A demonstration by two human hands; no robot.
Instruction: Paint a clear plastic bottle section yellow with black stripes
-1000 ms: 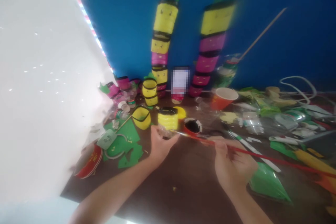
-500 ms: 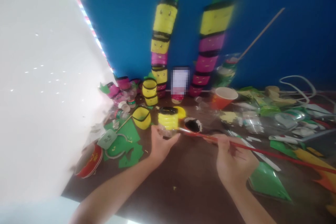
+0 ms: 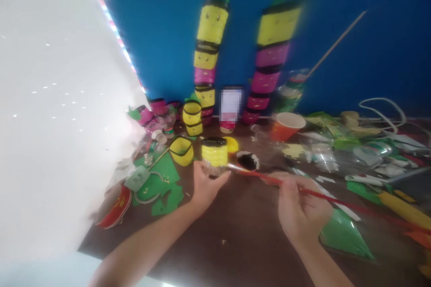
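Observation:
My left hand (image 3: 209, 187) grips the clear lower part of a small plastic bottle piece (image 3: 214, 153), its sides painted yellow and its top rim black. Between the fingers and thumb of my right hand (image 3: 301, 204) is a long red-handled paintbrush (image 3: 261, 175). Its tip is at the lower right side of the yellow paint, by my left thumb; whether it touches is hard to tell. Just right of the piece is a small pot of dark paint (image 3: 247, 161). Behind it lies a round yellow lid or paint dish (image 3: 231, 144).
Painted bottle towers (image 3: 212, 22) stand against the blue wall. Yellow cups (image 3: 182, 151), green paper scraps (image 3: 168, 199) and a red tin (image 3: 117, 206) lie left. To the right are an orange paper cup (image 3: 286, 126), clear plastic pieces (image 3: 325, 157) and a green sheet (image 3: 346, 235).
The bottle piece has turned or shifted slightly left in my left hand. The brush tip has moved very slightly; my right hand keeps nearly the same place.

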